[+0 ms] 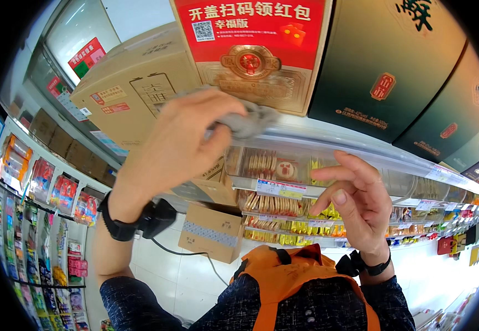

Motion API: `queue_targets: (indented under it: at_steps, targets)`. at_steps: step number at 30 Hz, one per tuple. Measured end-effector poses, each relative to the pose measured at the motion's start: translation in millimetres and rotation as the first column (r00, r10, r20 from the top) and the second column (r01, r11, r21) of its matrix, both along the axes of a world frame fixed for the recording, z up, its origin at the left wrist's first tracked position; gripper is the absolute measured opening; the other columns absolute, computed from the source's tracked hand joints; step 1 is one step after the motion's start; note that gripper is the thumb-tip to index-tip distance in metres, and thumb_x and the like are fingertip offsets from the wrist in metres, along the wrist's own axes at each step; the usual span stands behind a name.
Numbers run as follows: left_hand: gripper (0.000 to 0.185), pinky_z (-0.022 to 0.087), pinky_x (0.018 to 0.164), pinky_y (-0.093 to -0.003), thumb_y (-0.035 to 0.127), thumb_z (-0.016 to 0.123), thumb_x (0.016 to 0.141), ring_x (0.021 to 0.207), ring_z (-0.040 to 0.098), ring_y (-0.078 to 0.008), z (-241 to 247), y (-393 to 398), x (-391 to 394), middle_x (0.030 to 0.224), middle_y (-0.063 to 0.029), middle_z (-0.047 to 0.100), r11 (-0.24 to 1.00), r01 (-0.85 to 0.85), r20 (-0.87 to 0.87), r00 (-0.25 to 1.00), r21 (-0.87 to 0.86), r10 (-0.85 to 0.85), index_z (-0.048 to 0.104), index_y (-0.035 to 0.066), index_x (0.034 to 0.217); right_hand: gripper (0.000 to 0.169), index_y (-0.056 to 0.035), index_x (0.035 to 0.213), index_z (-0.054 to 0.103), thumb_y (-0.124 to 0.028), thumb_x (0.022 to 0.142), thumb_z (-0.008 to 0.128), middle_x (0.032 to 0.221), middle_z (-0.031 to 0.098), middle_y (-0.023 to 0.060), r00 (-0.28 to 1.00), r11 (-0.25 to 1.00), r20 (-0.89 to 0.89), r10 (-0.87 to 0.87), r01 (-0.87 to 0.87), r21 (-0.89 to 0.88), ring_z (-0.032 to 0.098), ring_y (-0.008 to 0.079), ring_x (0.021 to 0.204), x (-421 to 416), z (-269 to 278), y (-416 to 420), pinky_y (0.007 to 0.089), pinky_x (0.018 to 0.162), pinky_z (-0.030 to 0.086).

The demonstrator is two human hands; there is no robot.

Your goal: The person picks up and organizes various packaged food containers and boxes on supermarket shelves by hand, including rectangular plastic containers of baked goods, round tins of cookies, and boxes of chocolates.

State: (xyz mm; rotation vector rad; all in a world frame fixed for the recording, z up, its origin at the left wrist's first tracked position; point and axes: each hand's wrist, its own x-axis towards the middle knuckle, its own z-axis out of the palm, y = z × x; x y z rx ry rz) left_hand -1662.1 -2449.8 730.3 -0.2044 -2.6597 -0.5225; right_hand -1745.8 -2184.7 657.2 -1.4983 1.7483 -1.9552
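Note:
My left hand (189, 136), palm down, grips a crumpled grey cloth (251, 120). The cloth lies along the top shelf's front edge (297, 126), at the foot of a red and gold carton (256, 53). Part of the cloth is hidden under my fingers. Behind my left wrist stands a brown cardboard carton (127, 82) with printing on it. My right hand (359, 198) hovers in front of the clear snack bins (280, 165), fingers spread and slightly bent, holding nothing. Both wrists wear black straps with small devices.
Tall green and gold boxes (384, 70) line the top shelf on the right. Price tags (280, 188) run along the bin edges. A taped cardboard box (210, 231) sits on the tiled floor. Packaged goods hang on a rack (40, 248) at left. A black cable (181, 251) dangles beneath my left wrist.

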Motion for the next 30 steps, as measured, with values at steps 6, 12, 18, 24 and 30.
queue_targets:
  at_steps: [6, 12, 18, 24, 30]
  targets:
    - [0.027, 0.049, 0.067, -0.0339, 0.002, 0.049, 0.083, 0.077, 0.064, -0.0273, 11, -30, 22, 0.093, -0.0165, 0.065, 0.928, -0.373, 0.012, 0.928, -0.017, 0.373, 0.064, 0.002, 0.106, 0.036, 0.0017, 0.134, 0.046, -0.004, 0.098, 0.049, 0.108, 0.068, 0.0155, 0.994, 0.997, 0.077, -0.077, 0.075, 0.031, 0.067, 0.014, 0.07, -6, -12, 25, 0.0247, 0.067, 0.053]
    - [0.022, 0.05, 0.077, -0.0437, 0.0, 0.053, 0.083, 0.083, 0.062, -0.0381, -1, 31, -4, 0.094, -0.0206, 0.064, 0.955, -0.213, -0.214, 0.962, -0.205, 0.169, 0.063, 0.001, 0.103, 0.033, -0.0011, 0.131, 0.051, -0.003, 0.098, 0.048, 0.106, 0.068, 0.0123, 0.98, 0.998, 0.194, -0.047, 0.052, -0.022, 0.066, 0.0102, 0.069, -12, -16, 32, 0.0211, 0.062, 0.053]
    - [0.018, 0.048, 0.079, -0.0425, -0.003, 0.056, 0.077, 0.089, 0.059, -0.036, -7, 88, -46, 0.088, -0.0187, 0.062, 0.956, -0.046, -0.188, 0.982, -0.289, -0.01, 0.063, -0.003, 0.093, 0.034, -0.0037, 0.131, 0.052, -0.002, 0.098, 0.049, 0.104, 0.069, 0.0111, 0.969, 0.989, 0.201, -0.146, 0.142, 0.035, 0.066, 0.0096, 0.068, -16, -23, 69, 0.0214, 0.063, 0.052]
    - [0.019, 0.047, 0.074, -0.0387, -0.01, 0.054, 0.067, 0.084, 0.058, -0.0325, 25, 96, -52, 0.082, -0.0161, 0.058, 0.88, -0.148, -0.34, 0.94, -0.452, -0.017, 0.059, 0.001, 0.082, 0.033, -0.0031, 0.13, 0.053, -0.002, 0.098, 0.049, 0.104, 0.069, 0.0116, 0.952, 0.97, 0.196, -0.236, 0.242, -0.003, 0.066, 0.0088, 0.067, -20, -37, 102, 0.0202, 0.062, 0.053]
    - [0.033, 0.048, 0.08, -0.0326, -0.012, 0.046, 0.071, 0.085, 0.059, -0.0279, 40, 130, -67, 0.091, -0.013, 0.061, 0.904, 0.017, -0.681, 0.652, -0.427, -0.334, 0.062, 0.001, 0.096, 0.029, -0.0007, 0.128, 0.053, -0.006, 0.1, 0.047, 0.103, 0.069, 0.0134, 0.864, 0.913, 0.312, -0.395, 0.406, 0.031, 0.065, 0.01, 0.064, -29, -59, 139, 0.0199, 0.059, 0.053]
